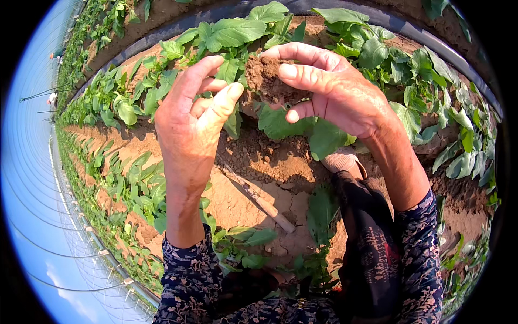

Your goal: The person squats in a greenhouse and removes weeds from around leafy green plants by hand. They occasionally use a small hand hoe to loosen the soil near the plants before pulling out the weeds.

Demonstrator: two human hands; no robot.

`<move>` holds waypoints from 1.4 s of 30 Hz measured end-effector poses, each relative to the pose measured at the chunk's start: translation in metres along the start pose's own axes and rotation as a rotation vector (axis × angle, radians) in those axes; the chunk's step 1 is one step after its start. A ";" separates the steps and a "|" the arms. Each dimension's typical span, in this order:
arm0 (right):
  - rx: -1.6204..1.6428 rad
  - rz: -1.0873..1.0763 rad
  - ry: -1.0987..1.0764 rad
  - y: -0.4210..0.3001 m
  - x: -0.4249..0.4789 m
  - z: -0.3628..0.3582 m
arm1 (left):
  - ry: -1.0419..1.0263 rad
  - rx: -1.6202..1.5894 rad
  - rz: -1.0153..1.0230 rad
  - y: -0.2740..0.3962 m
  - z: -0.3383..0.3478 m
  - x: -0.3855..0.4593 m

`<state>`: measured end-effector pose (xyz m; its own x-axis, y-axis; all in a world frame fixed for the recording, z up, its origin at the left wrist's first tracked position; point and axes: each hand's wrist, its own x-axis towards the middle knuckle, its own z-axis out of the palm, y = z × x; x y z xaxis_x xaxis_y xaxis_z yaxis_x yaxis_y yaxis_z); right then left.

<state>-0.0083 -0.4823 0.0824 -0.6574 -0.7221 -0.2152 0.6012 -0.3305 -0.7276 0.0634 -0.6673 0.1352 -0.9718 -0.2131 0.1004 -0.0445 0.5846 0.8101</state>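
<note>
My right hand (336, 85) has its fingers around a crumbly brown clump of soil (263, 77). Just under the clump hang broad green leaves (279, 121) and a pinkish stem; whether they are joined to the clump I cannot tell. My left hand (194, 101) is raised to the left of the clump, its thumb and forefinger apart and nothing visible between them. Below both hands, a tool with a pale wooden handle (275, 214) lies slantwise on dry, cracked soil, its far end partly hidden behind my left hand.
Leafy green plants (230, 34) grow in a row ahead, backed by a dark hose or pipe (299, 8). More plants (137, 190) stand at left. My shoe (342, 162) rests on the soil at right. Greenhouse hoops (60, 255) curve along the left side.
</note>
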 end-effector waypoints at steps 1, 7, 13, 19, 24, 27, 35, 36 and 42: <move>-0.079 -0.050 0.070 -0.009 0.003 -0.005 | 0.052 0.005 -0.035 -0.010 0.000 0.014; -0.698 -0.092 0.365 -0.016 0.056 -0.057 | -0.026 0.745 0.694 -0.064 0.042 0.119; -1.160 0.024 0.295 -0.006 0.088 -0.058 | -0.441 1.170 0.290 -0.081 0.069 0.150; -1.507 0.013 0.183 0.005 0.129 -0.051 | -0.387 1.052 0.043 -0.083 0.062 0.150; -1.344 0.059 0.302 0.021 0.154 -0.050 | -0.264 0.898 0.078 -0.089 0.053 0.137; -1.175 0.023 0.356 0.024 0.160 -0.051 | -0.231 0.893 0.085 -0.092 0.053 0.134; -1.254 -0.026 0.110 0.033 0.167 -0.047 | -0.158 0.854 0.092 -0.096 0.048 0.126; -1.310 0.071 0.120 0.028 0.168 -0.047 | -0.153 0.842 0.107 -0.096 0.049 0.126; -1.249 0.107 0.021 0.024 0.163 -0.045 | -0.133 0.823 0.132 -0.099 0.047 0.121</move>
<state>-0.1214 -0.5805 0.0006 -0.6458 -0.6964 -0.3129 -0.1815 0.5382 -0.8230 -0.0611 -0.7143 0.0401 -0.9978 -0.0388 0.0541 -0.0326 0.9932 0.1120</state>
